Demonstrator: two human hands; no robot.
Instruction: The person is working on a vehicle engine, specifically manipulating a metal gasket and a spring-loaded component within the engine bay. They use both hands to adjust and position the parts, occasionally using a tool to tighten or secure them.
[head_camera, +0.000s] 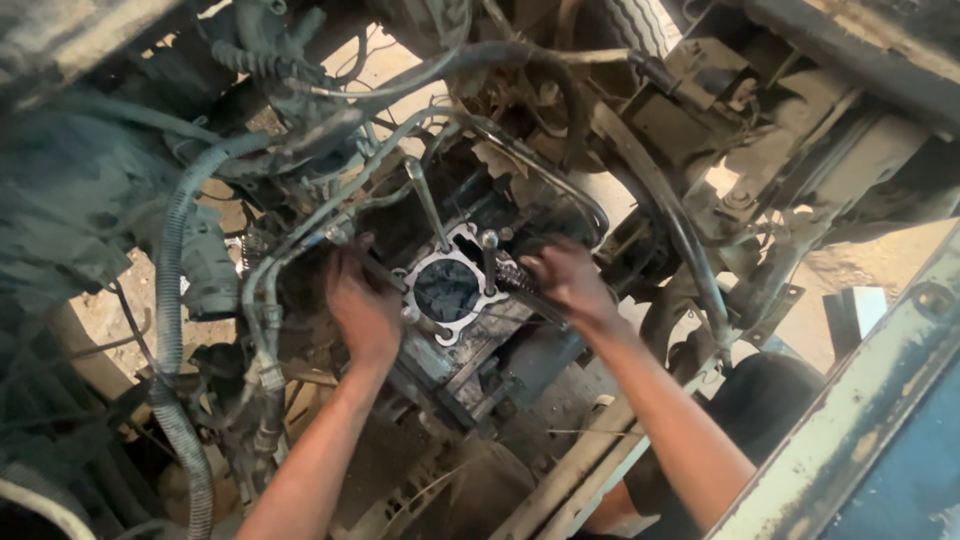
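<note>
- No bench here: the work sits inside a greasy engine bay, sandy ground (105, 310) showing through gaps below.
- Far left: ribbed grey hose (172, 300) runs down the left side of the bay; thin metal pipes (265, 300) hang just right of it.
- Left hand (362, 305) lies on the left edge of the engine block (470, 350), fingers curled around a dark tool, mostly hidden under the palm; cannot tell what kind.
- Middle: pale gasket (452, 290) lies flat on top of the block, ringing a dark round bore (447, 290). A stud (489, 258) stands at its right edge, a slim wrench handle (428, 205) leans up from its top edge.
- Right hand (570, 282) sits just right of the gasket, fingers closed on a threaded bolt-like part (518, 283) at the block's right edge.
- Right: black hoses (690, 250) and brackets crowd near the right forearm; sunlit ground beyond.
- Bottom right corner: blue painted panel (880, 440) with worn pale edge, cut off by the frame.
- Room to move is tight: hoses close in on the left and above, open gap only toward the lower middle.
- Lower block and the bay's top corners are dark, grimy, hard to read.
</note>
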